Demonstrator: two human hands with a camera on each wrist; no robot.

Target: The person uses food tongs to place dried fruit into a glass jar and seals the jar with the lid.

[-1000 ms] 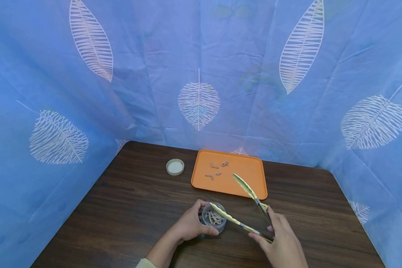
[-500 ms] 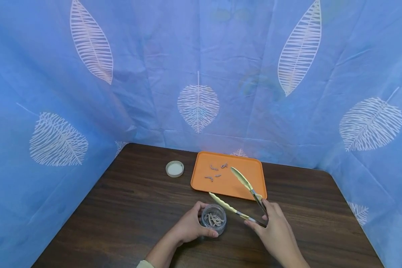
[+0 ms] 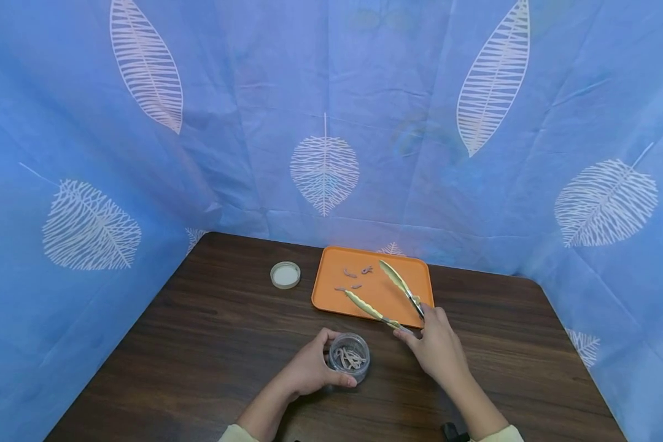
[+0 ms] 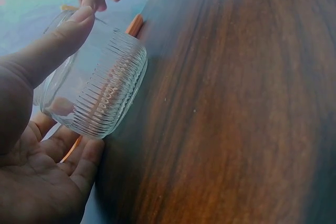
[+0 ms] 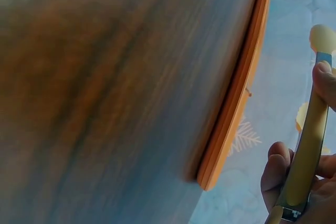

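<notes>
The right hand (image 3: 439, 345) grips the tongs (image 3: 366, 306), held spread; closing them off-centre could, I'd judge, skid the pieces (image 3: 367, 269) beyond that grip rather than catch them. Left of it, the left hand (image 3: 309, 369) holds the lidless jar (image 4: 107, 95), strips (image 3: 350, 359) inside; the tray (image 3: 327, 299), ahead of both hands, bears the pieces.

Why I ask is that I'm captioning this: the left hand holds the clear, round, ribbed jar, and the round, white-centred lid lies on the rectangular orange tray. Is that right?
Not quite. The head view shows the lid on the dark brown wood-grain table, beside the orange tray, not on it. The left hand does hold the jar.
</notes>
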